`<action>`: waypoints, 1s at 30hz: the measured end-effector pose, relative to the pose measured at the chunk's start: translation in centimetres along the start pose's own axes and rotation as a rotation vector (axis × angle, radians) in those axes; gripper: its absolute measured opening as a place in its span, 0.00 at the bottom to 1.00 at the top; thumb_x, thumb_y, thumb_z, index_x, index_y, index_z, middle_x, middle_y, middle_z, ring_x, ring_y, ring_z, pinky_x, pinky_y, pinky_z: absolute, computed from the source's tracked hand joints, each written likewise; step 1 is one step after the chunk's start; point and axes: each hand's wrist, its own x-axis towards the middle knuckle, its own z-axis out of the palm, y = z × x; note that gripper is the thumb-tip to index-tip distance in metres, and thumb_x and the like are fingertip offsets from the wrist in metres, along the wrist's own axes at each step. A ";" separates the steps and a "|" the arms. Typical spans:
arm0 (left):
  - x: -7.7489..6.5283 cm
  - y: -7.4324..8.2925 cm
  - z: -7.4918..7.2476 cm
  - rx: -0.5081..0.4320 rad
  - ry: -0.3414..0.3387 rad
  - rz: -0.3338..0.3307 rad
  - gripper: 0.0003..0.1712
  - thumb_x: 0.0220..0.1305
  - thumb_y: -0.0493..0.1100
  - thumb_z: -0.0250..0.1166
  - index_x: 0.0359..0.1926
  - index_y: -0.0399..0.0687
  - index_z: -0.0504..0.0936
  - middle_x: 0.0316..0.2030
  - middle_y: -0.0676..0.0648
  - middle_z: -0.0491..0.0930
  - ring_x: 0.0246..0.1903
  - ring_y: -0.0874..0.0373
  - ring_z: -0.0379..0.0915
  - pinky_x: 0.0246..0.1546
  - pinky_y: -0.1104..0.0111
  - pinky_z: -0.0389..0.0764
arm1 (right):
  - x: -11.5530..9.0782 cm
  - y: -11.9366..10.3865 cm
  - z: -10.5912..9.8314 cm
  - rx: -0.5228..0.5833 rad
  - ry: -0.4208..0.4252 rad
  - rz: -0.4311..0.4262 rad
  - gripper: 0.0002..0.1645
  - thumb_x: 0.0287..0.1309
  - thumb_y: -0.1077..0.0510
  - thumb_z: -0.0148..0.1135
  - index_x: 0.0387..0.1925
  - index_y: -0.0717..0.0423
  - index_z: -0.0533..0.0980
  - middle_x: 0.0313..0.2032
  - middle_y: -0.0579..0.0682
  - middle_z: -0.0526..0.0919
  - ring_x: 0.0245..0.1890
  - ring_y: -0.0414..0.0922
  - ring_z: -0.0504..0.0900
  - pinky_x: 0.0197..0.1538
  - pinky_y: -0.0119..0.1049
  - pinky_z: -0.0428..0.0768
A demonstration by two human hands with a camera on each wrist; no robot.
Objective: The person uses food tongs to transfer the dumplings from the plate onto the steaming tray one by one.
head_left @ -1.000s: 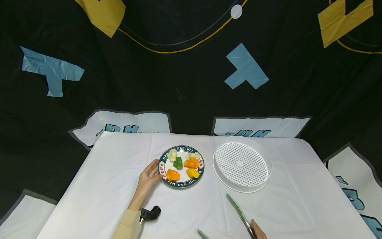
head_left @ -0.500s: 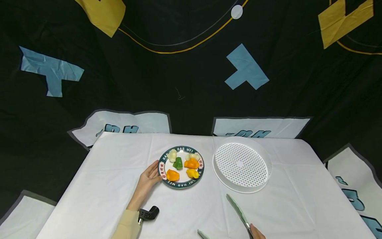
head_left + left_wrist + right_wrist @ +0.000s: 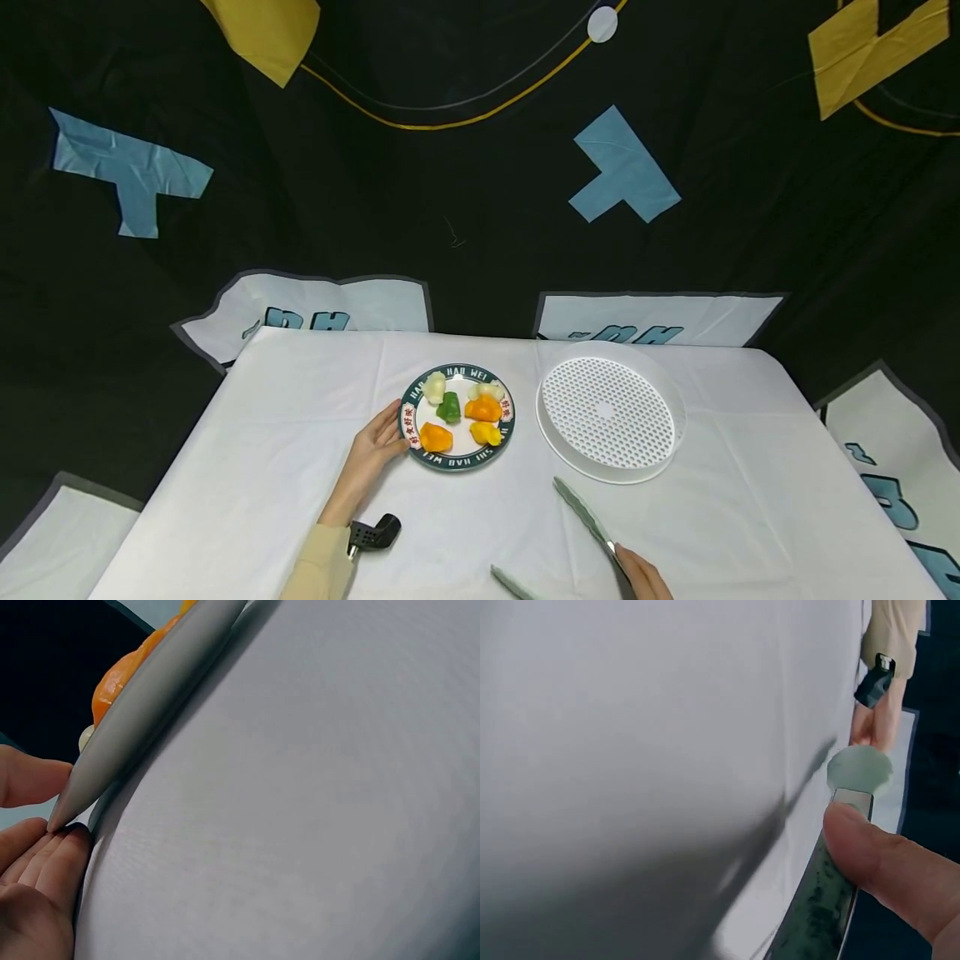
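Observation:
My left hand [image 3: 372,452] grips the left rim of a round plate [image 3: 459,460] with a dark green lettered border. In the left wrist view the thumb [image 3: 34,778] lies over the plate's edge and the fingers are under it. On the plate are orange [image 3: 436,437], yellow [image 3: 486,433], green [image 3: 448,407] and pale [image 3: 433,388] pieces that look like cut peppers and vegetables. My right hand [image 3: 642,575] holds tongs [image 3: 588,518] with green tips, their two arms spread apart. The right wrist view shows a thumb pressed on one metal arm [image 3: 817,907].
Right of the plate stands a white round steamer-like tray [image 3: 607,408] with a perforated floor and low rim. A white cloth [image 3: 262,433] covers the table. Behind it hangs a black curtain [image 3: 450,200] with blue and yellow patches.
My right hand has come slightly further into the head view, and the tongs have shifted a little left and away from me. The left hand keeps its grip on the plate.

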 end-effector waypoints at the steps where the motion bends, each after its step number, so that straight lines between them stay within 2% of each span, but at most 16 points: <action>1: 0.0 0.0 0.0 0.004 0.003 0.000 0.41 0.59 0.27 0.58 0.72 0.37 0.54 0.71 0.36 0.53 0.67 0.46 0.55 0.60 0.74 0.66 | 0.3 -0.2 -0.3 0.019 0.009 -0.040 0.50 0.39 0.35 0.74 0.55 0.67 0.74 0.49 0.56 0.77 0.46 0.52 0.80 0.45 0.49 0.83; 5: 0.1 0.0 -0.1 0.004 0.011 0.003 0.42 0.57 0.27 0.59 0.72 0.36 0.54 0.70 0.35 0.52 0.67 0.45 0.55 0.59 0.74 0.68 | 2.0 -1.2 -1.4 0.056 0.045 -0.181 0.55 0.30 0.35 0.78 0.55 0.68 0.73 0.48 0.56 0.77 0.45 0.53 0.79 0.41 0.50 0.84; 8: 0.1 0.0 -0.1 -0.008 0.013 0.005 0.42 0.56 0.25 0.58 0.72 0.35 0.54 0.70 0.34 0.52 0.67 0.45 0.55 0.59 0.74 0.68 | 3.8 -1.9 -2.2 0.115 0.009 -0.256 0.57 0.27 0.41 0.80 0.57 0.69 0.70 0.50 0.59 0.75 0.47 0.57 0.78 0.40 0.54 0.83; 12: 0.1 -0.1 -0.1 -0.020 0.018 0.001 0.42 0.56 0.24 0.58 0.72 0.35 0.53 0.70 0.35 0.53 0.67 0.45 0.55 0.59 0.74 0.68 | 5.8 -2.8 -2.9 0.167 -0.023 -0.296 0.55 0.27 0.50 0.81 0.60 0.68 0.68 0.54 0.61 0.73 0.51 0.58 0.75 0.45 0.56 0.80; 15: 0.0 -0.1 -0.1 -0.016 0.020 0.006 0.42 0.55 0.24 0.58 0.72 0.34 0.53 0.70 0.34 0.53 0.67 0.44 0.55 0.59 0.74 0.68 | 7.1 -3.4 -3.1 0.153 0.013 -0.340 0.53 0.27 0.56 0.81 0.60 0.67 0.69 0.56 0.60 0.74 0.54 0.56 0.74 0.49 0.54 0.78; 22: -0.1 -0.2 -0.1 -0.010 0.030 0.004 0.42 0.56 0.25 0.58 0.72 0.36 0.54 0.70 0.35 0.53 0.67 0.44 0.56 0.58 0.74 0.69 | 10.3 -4.4 -2.8 0.103 0.020 -0.383 0.47 0.32 0.60 0.79 0.60 0.65 0.71 0.56 0.57 0.75 0.55 0.54 0.73 0.54 0.52 0.76; 30: 0.0 -0.1 0.0 -0.005 0.027 0.017 0.42 0.56 0.26 0.59 0.71 0.36 0.55 0.70 0.35 0.54 0.67 0.44 0.56 0.59 0.74 0.68 | 12.7 -5.1 -1.7 0.068 0.045 -0.444 0.42 0.34 0.63 0.78 0.57 0.64 0.74 0.52 0.57 0.77 0.52 0.55 0.75 0.53 0.52 0.76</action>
